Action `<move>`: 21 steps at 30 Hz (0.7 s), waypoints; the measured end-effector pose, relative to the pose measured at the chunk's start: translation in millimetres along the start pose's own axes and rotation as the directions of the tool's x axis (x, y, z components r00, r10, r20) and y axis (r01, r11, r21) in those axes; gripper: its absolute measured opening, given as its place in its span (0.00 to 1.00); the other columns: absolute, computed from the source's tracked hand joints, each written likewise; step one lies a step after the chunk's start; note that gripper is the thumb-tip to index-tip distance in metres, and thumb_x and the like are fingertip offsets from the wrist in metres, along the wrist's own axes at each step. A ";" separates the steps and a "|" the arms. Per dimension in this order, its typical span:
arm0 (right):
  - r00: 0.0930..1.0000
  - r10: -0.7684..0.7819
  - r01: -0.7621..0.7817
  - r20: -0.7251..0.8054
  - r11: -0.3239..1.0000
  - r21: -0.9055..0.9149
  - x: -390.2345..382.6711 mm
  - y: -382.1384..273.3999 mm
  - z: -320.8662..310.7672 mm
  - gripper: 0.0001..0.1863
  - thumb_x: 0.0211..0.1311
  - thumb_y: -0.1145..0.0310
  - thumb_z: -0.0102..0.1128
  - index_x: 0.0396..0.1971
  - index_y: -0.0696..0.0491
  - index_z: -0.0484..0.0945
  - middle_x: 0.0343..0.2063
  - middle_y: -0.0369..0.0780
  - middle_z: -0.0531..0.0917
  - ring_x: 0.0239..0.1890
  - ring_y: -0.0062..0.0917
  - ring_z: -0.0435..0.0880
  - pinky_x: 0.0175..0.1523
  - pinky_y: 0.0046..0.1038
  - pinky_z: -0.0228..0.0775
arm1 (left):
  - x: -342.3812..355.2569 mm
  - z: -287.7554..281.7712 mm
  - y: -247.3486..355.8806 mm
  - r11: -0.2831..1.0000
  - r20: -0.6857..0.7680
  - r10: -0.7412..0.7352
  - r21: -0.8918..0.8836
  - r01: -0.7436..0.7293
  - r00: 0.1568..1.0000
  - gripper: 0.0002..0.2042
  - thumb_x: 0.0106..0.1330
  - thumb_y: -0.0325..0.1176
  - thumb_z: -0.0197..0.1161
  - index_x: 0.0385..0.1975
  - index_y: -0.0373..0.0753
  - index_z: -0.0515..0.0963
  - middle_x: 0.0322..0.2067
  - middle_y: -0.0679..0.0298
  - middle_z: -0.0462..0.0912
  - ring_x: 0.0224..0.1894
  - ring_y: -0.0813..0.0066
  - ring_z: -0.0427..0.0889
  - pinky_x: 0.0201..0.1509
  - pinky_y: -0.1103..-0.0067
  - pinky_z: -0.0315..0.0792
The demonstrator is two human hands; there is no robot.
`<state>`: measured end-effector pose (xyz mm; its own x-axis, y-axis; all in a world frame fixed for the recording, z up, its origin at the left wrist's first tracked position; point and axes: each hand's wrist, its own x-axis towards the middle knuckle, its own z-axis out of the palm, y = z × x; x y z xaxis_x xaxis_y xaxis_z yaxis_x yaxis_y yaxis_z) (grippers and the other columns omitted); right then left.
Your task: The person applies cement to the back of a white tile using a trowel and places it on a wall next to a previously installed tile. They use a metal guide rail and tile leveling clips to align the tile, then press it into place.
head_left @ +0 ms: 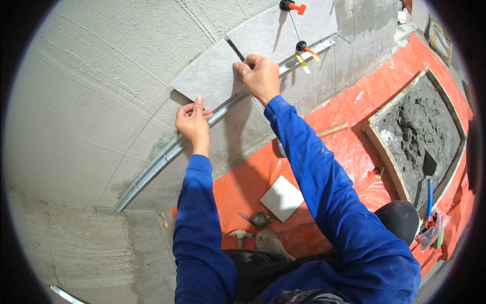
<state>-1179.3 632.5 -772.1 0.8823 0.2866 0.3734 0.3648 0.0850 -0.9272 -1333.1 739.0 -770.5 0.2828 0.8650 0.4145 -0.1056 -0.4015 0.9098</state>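
A light grey tile [207, 71] is held between my two hands at the mortar-coated wall [91, 66], above a sloping metal rail [169, 149]. My left hand [194, 124] pinches its lower left corner, thumb on the front face. With thumb and fingers, my right hand [260, 78] grips the right edge near the bottom. A dark gap separates this tile from the mounted tile [319, 20] to its right. Shadow under the left corner suggests the tile stands off the wall there; how much it touches the mortar behind is hidden.
Black tile levellers with orange handles [302, 46] sit along a joint to the right. On the orange sheet [243, 175] lie a white tile [282, 198], a hammer head [240, 234] and a wooden handle [332, 130]. A wood-edged mortar tray [387, 159] holds a blue-handled trowel [430, 195].
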 end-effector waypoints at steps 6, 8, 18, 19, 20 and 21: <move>0.999 -0.025 0.024 -0.022 0.999 -0.030 1.4 -1.1 -0.6 0.14 0.53 0.58 0.69 0.26 0.56 0.85 0.20 0.50 0.83 0.25 0.43 0.84 0.34 0.38 0.74 | 2.2 -1.4 1.6 0.999 0.013 0.011 0.037 -0.011 1.000 0.13 0.62 0.30 0.70 0.28 0.30 0.72 0.22 0.58 0.79 0.19 0.73 0.82 0.18 0.80 0.79; 0.999 -0.019 0.018 -0.027 0.999 -0.046 0.8 -2.9 -1.5 0.14 0.53 0.59 0.69 0.26 0.56 0.85 0.20 0.50 0.83 0.26 0.43 0.84 0.34 0.38 0.74 | 2.8 -1.8 3.5 0.998 0.020 0.018 0.060 -0.019 1.000 0.13 0.62 0.30 0.70 0.28 0.30 0.72 0.23 0.57 0.79 0.19 0.73 0.81 0.18 0.80 0.79; 0.999 0.013 -0.014 -0.033 0.999 -0.040 0.0 -5.7 -3.3 0.15 0.54 0.58 0.69 0.26 0.57 0.84 0.19 0.49 0.82 0.25 0.42 0.84 0.34 0.38 0.74 | 3.4 -1.8 2.6 0.998 0.042 0.033 0.060 -0.035 0.999 0.13 0.62 0.31 0.70 0.28 0.30 0.72 0.24 0.57 0.79 0.20 0.72 0.81 0.19 0.79 0.79; 0.999 0.008 -0.009 -0.039 0.999 -0.032 0.1 -4.8 -2.8 0.15 0.54 0.58 0.69 0.26 0.57 0.84 0.19 0.49 0.82 0.25 0.42 0.84 0.34 0.38 0.74 | 3.2 -1.5 2.4 0.998 0.041 0.031 0.052 -0.033 0.999 0.13 0.62 0.31 0.70 0.28 0.30 0.72 0.24 0.57 0.79 0.20 0.72 0.81 0.19 0.79 0.79; 0.999 0.009 -0.010 -0.038 1.000 -0.025 0.3 -3.8 -2.1 0.15 0.54 0.58 0.69 0.26 0.57 0.84 0.19 0.49 0.82 0.24 0.42 0.84 0.33 0.38 0.74 | 3.1 -1.1 2.3 0.998 0.035 0.028 0.049 -0.030 0.999 0.13 0.62 0.30 0.70 0.28 0.30 0.72 0.23 0.58 0.79 0.20 0.73 0.81 0.19 0.79 0.79; 0.999 0.009 -0.010 -0.037 1.000 -0.019 0.1 -2.8 -1.6 0.15 0.54 0.58 0.69 0.26 0.57 0.84 0.18 0.49 0.82 0.24 0.42 0.84 0.33 0.38 0.74 | 2.7 -0.9 2.5 0.999 0.029 0.026 0.045 -0.027 0.999 0.13 0.62 0.30 0.70 0.28 0.30 0.72 0.22 0.58 0.79 0.19 0.74 0.81 0.19 0.80 0.79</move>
<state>-1179.8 630.7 -769.4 0.8961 0.2515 0.3657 0.3616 0.0641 -0.9301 -1333.5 740.7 -767.1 0.3078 0.8451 0.4371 -0.0698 -0.4381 0.8962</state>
